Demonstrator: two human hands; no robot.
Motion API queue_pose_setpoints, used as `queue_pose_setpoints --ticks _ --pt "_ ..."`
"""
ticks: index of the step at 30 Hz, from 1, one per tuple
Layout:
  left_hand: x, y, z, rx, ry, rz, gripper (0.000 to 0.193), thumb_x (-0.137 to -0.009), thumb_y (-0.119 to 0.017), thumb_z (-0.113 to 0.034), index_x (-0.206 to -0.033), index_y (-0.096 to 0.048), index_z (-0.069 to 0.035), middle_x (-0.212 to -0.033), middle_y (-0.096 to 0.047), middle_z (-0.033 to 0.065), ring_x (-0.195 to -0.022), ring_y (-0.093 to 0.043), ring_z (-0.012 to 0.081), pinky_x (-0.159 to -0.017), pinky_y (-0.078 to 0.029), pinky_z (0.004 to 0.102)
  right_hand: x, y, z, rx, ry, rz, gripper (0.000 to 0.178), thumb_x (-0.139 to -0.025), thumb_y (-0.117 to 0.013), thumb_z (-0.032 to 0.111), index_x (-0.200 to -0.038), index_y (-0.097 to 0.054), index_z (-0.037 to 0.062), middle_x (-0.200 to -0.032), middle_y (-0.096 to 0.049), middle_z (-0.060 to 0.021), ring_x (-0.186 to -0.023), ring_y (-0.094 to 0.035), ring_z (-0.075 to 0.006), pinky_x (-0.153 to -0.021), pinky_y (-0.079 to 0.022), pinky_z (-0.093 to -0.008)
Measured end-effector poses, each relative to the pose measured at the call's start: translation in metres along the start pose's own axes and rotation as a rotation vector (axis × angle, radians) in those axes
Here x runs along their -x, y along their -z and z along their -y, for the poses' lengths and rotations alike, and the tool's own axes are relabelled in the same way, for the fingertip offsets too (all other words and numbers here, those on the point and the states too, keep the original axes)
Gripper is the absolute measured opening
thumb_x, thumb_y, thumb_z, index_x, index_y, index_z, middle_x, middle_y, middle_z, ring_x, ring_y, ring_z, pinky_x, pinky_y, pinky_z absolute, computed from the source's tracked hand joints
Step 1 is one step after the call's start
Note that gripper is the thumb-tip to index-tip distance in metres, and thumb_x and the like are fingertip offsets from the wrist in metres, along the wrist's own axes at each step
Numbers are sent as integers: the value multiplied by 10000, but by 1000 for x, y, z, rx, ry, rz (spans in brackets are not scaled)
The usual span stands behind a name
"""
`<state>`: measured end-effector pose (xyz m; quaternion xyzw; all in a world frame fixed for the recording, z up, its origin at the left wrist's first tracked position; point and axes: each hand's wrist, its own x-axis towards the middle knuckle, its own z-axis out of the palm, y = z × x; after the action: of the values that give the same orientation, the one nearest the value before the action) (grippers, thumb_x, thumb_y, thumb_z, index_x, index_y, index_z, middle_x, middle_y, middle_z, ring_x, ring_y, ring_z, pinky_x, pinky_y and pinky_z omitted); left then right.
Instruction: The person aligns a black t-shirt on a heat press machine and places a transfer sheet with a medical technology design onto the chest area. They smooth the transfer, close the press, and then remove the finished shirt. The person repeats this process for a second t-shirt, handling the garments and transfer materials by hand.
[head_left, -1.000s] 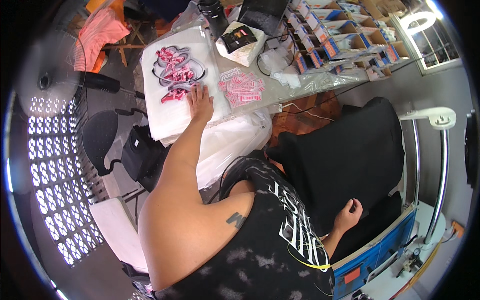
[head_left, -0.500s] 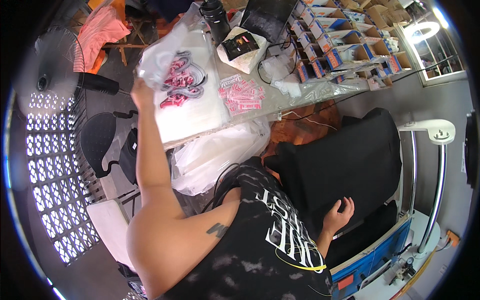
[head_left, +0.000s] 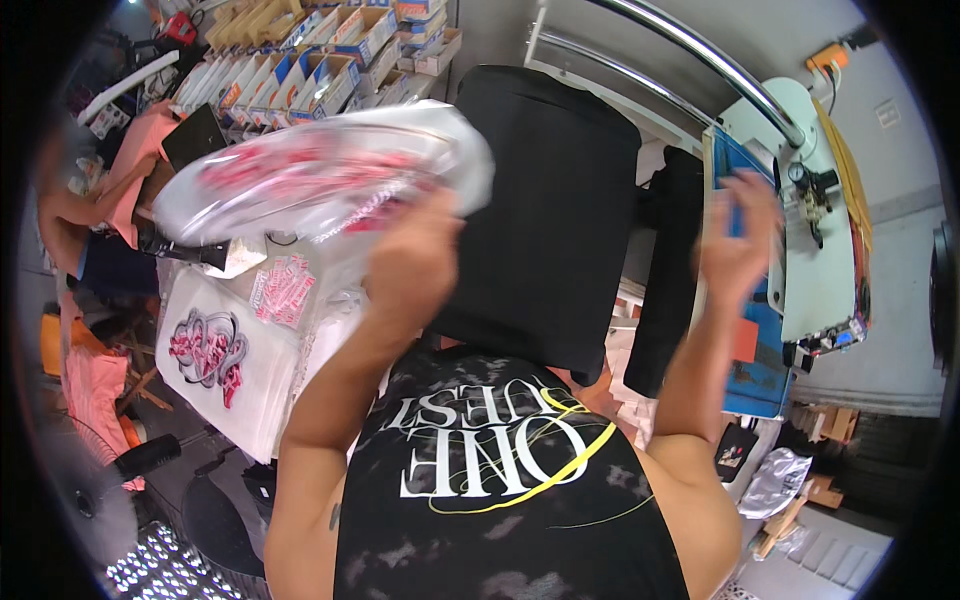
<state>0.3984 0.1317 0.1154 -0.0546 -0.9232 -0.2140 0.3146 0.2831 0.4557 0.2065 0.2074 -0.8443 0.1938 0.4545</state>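
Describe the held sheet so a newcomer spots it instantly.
Start at the large black fabric mid-picture. Across its upper left edge, the left hand holds a translucent sheet with blurred pink-red print. Unlike the printed sheet lying flat at lower left, it is raised.

Black sleeveless top (head_left: 460, 535) at six o'clock bore grey mottling (head_left: 520, 583), white lettering (head_left: 430, 470) and a yellow stroke (head_left: 572, 465) sweeping toward two o'clock; dark mark (head_left: 333, 516) showed on left upper arm (head_left: 300, 522).
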Motion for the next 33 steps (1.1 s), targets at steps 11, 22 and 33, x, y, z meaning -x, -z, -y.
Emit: queue_pose_setpoints --ticks 11,22,33 --pt "46 -115 -53 -16 -94 534 247 -965 -536 -202 -1100 -585 0 -1091 -672 168 -1021 -650 372 -920 -501 453 -63 201 -270 753 -626 369 606 -980 -453 563 -1223 -670 52 -1217 -660 -206 -1215 -572 -368 -1057 -404 -411" --pt "85 -101 -45 9 -262 655 722 -798 -748 -371 -1410 -473 -102 -1513 -395 161 -1441 -304 387 -1175 -167 630 -49 246 -312 770 -676 687 404 -987 -472 343 -1230 -662 82 -1221 -649 -220 -1162 -601 -377 -995 -440 -433" --pt "100 -112 -22 227 -417 458 285 -773 -744 -179 -1053 -702 -142 -1203 -637 48 -1257 -533 285 -1154 -289 580 -31 266 -226 619 -643 268 380 -966 -528 58 -1345 -538 27 -1054 -687 -169 -987 -665 -196 -856 -499 -315"
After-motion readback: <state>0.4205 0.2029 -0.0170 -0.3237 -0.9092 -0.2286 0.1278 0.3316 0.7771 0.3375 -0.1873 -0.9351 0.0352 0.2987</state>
